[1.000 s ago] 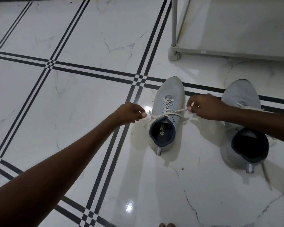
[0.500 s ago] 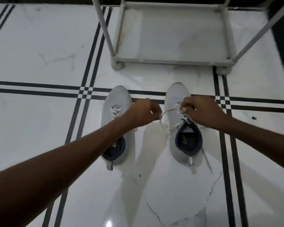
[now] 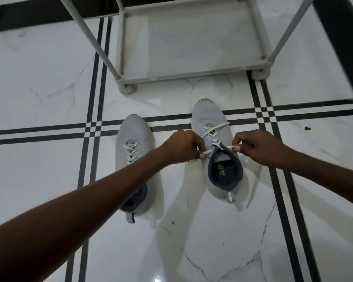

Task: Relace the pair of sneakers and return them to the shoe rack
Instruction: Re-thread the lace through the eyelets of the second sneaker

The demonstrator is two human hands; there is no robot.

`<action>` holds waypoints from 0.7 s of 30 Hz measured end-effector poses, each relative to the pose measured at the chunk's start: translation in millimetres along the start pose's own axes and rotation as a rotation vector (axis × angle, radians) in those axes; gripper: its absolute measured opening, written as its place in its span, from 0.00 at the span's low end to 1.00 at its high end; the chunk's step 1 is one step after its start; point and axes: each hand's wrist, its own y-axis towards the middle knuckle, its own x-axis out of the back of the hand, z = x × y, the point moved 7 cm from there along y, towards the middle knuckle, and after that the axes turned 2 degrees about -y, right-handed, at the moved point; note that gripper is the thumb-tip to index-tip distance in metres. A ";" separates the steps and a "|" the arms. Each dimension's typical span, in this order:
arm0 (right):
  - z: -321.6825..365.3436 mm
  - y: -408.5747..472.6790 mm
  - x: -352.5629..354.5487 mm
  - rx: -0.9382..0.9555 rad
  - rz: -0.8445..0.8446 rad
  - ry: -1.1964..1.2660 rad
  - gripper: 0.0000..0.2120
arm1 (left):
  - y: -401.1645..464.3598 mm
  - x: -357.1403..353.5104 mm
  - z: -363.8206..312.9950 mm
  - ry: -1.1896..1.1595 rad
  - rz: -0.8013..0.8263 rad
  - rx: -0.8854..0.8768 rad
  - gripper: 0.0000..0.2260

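Grey knit covers both sneakers, which stand side by side on the white marble floor (image 3: 39,110) with its dark double stripes. The left sneaker (image 3: 138,143) lies with its long axis running from heel, nearest the person, to toe, pointing away toward the shoe rack (image 3: 192,75); its white lace is already crossed up the front. The left forearm reaches diagonally over this shoe's heel opening, hiding part of it. The left hand (image 3: 182,146) is curled knuckles-up, its fingers pinched shut on one end of the white lace (image 3: 213,137) just beside the right shoe's collar. The right sneaker (image 3: 216,159) sits slightly farther forward, also toe-first toward the rack and tilted a little leftward at the toe, its dark-lined opening in plain sight. The right hand (image 3: 259,147) comes in from the right edge, wrist bent, fingers pinched closed on the lace's other end. Both hands hold their ends out to either side of the tongue.
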 end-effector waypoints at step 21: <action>-10.1 -26.2 -11.9 -0.441 -0.099 0.253 0.23 | -31.4 -27.3 68.0 -0.687 -0.141 0.690 0.26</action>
